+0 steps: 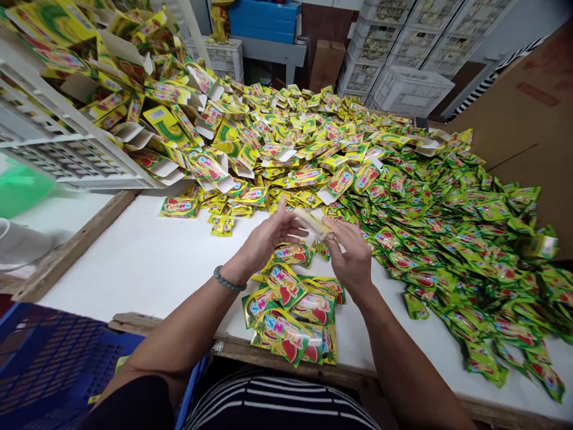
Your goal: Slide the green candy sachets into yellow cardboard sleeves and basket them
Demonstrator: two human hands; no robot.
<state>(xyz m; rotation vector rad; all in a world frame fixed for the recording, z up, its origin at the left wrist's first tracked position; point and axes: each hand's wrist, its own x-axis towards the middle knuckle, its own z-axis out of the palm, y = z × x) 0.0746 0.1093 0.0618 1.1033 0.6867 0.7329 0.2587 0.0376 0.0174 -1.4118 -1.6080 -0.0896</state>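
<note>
My right hand [351,254] grips one end of a small pale and yellow carton [313,223], blurred by motion. Facing it is my left hand [267,237], its fingers stretched out and apart close to the carton's other end; whether they touch it I cannot tell. A beaded bracelet circles the left wrist. Below both hands lies a heap of glossy yellow and green packets [286,334] printed with watermelons. Just beyond the hands spreads a large pile of yellow cartons [308,176], several with flaps up. Small green sachets [447,239] cover the table's right side.
A tipped white crate [85,152] spills cartons from the left. At lower left is a blue crate [54,364], with a white cup [20,242] above it. Wooden strips edge the white table [134,257]. White crates [380,36] are stacked behind; cardboard [523,119] stands right.
</note>
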